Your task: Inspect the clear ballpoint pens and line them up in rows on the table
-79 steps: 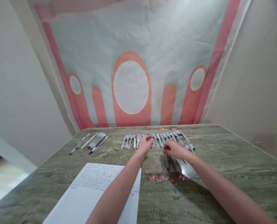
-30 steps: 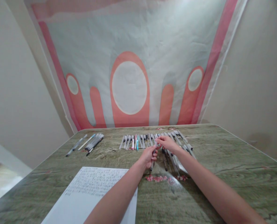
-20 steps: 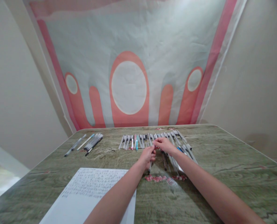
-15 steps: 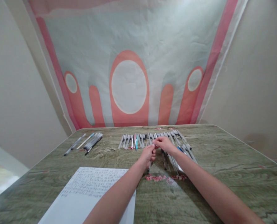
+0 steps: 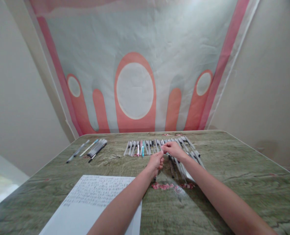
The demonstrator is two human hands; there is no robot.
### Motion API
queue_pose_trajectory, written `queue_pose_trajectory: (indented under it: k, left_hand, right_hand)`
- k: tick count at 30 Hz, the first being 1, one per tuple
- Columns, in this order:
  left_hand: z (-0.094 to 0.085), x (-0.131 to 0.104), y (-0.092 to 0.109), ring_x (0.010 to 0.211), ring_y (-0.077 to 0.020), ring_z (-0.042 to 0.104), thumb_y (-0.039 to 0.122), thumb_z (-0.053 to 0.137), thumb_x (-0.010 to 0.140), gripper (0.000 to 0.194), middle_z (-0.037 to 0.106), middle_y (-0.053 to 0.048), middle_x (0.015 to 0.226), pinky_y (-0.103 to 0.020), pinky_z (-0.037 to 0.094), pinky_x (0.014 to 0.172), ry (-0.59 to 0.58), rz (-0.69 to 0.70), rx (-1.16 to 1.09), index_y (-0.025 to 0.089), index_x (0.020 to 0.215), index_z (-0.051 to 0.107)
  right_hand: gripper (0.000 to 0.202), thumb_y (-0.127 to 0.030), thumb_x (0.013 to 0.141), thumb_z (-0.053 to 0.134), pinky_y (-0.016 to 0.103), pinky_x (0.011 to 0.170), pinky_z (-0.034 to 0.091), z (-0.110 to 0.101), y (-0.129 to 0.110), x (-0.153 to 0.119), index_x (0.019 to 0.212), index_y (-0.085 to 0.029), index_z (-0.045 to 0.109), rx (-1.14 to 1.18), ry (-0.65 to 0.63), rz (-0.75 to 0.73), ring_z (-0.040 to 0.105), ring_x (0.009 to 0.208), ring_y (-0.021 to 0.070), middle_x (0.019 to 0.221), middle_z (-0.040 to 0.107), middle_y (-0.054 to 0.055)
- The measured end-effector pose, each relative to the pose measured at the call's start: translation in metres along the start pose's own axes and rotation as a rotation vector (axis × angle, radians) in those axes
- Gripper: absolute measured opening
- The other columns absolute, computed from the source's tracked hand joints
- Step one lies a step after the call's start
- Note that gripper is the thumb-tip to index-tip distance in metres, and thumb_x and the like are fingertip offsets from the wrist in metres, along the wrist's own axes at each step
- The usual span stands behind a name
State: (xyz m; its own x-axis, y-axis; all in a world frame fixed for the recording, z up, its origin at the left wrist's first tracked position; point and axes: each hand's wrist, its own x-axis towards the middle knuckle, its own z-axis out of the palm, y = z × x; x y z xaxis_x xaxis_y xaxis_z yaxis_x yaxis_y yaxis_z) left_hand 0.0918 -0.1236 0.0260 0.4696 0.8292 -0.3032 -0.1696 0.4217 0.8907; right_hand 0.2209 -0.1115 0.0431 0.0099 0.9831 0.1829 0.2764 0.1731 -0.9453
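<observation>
Above the table's middle, my left hand (image 5: 156, 161) is closed round a thin pen, whose dark end shows below the fist. My right hand (image 5: 172, 149) touches it from the right, its fingers pinched together at the upper end of that pen; whatever small part they grip is too tiny to make out. Behind both hands runs a long row of pens (image 5: 147, 147), mostly clear with dark parts, a few pink or teal. More pens (image 5: 180, 168) lie beneath my right wrist, partly hidden by the forearm.
At the left rear lie a bundle of pens (image 5: 97, 147) and a few separate ones (image 5: 78, 152). A handwritten sheet of paper (image 5: 86, 195) rests at the front left, partly under my left forearm. The wooden-patterned table (image 5: 233, 169) meets a pink and grey wall covering (image 5: 135, 125).
Both hands have stayed nearly in place, with my right fingers shifted very slightly. The pens on the table look unmoved.
</observation>
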Motion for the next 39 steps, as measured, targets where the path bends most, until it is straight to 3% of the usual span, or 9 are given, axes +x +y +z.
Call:
queue_pose_trajectory:
  k: [4, 8, 12, 17, 25, 32, 39]
  left_hand:
    - [0.001, 0.002, -0.003, 0.035, -0.0008, 0.018, 0.048, 0.048, 0.072, 0.038, 0.034, 0.007, 0.049, -0.016, 0.008, 0.038, 0.024, 0.014, 0.017, 0.013, 0.089, 0.051]
    - [-0.002, 0.006, -0.007, 0.037, -0.0018, 0.028, 0.033, 0.046, 0.076, 0.023, 0.043, 0.003, 0.054, -0.015, 0.014, 0.038, 0.064, 0.04, -0.068, 0.013, 0.087, 0.048]
    - [-0.003, 0.008, -0.009, 0.044, -0.0039, 0.04, 0.021, 0.048, 0.074, 0.011, 0.049, 0.0, 0.06, -0.015, 0.024, 0.041, 0.102, 0.085, -0.128, 0.013, 0.082, 0.046]
    - [-0.002, 0.007, -0.01, 0.046, -0.004, 0.041, 0.019, 0.047, 0.076, 0.01, 0.05, 0.0, 0.061, -0.016, 0.029, 0.044, 0.095, 0.125, -0.152, 0.012, 0.082, 0.05]
    - [-0.004, 0.008, -0.011, 0.046, -0.0041, 0.041, 0.02, 0.045, 0.077, 0.014, 0.049, 0.0, 0.061, -0.017, 0.029, 0.044, 0.077, 0.143, -0.16, 0.011, 0.086, 0.051]
    - [-0.005, 0.008, -0.011, 0.046, -0.0043, 0.041, 0.024, 0.048, 0.077, 0.018, 0.051, 0.0, 0.062, -0.017, 0.03, 0.044, 0.061, 0.141, -0.198, 0.011, 0.088, 0.053]
    - [-0.007, 0.004, -0.009, 0.048, -0.0044, 0.042, 0.028, 0.053, 0.075, 0.023, 0.05, 0.0, 0.063, -0.017, 0.033, 0.048, -0.032, 0.143, -0.259, 0.011, 0.089, 0.056]
  right_hand:
    - [0.028, -0.039, 0.064, 0.054, 0.02, 0.046, 0.036, -0.002, 0.002, 0.004, 0.067, -0.012, 0.059, -0.013, 0.075, 0.045, 0.044, 0.045, 0.0075, 0.052, 0.055, -0.001]
    - [0.03, -0.04, 0.065, 0.053, 0.019, 0.044, 0.034, -0.01, 0.013, 0.009, 0.075, -0.012, 0.058, -0.076, 0.177, 0.033, 0.043, 0.044, 0.0072, 0.057, 0.057, 0.0]
    - [0.026, -0.038, 0.061, 0.057, 0.02, 0.045, 0.032, -0.02, 0.028, 0.013, 0.064, -0.012, 0.059, -0.321, 0.062, 0.01, 0.044, 0.046, 0.0083, 0.051, 0.055, -0.001]
    - [0.024, -0.036, 0.06, 0.059, 0.019, 0.044, 0.029, -0.02, 0.033, 0.01, 0.061, -0.012, 0.061, -0.493, -0.035, -0.024, 0.044, 0.048, 0.0088, 0.051, 0.056, 0.0]
    - [0.02, -0.032, 0.062, 0.057, 0.021, 0.047, 0.029, -0.019, 0.026, 0.005, 0.058, -0.014, 0.062, -0.615, -0.049, -0.052, 0.046, 0.049, 0.0099, 0.053, 0.059, 0.001]
    - [0.017, -0.03, 0.062, 0.058, 0.022, 0.052, 0.032, -0.023, 0.017, 0.002, 0.058, -0.014, 0.063, -0.591, 0.004, -0.075, 0.047, 0.052, 0.011, 0.056, 0.061, 0.002]
    - [0.038, -0.043, 0.073, 0.044, 0.02, 0.044, 0.029, -0.012, -0.001, -0.004, 0.064, -0.012, 0.065, -0.345, -0.055, -0.012, 0.042, 0.046, 0.0089, 0.049, 0.053, -0.001]
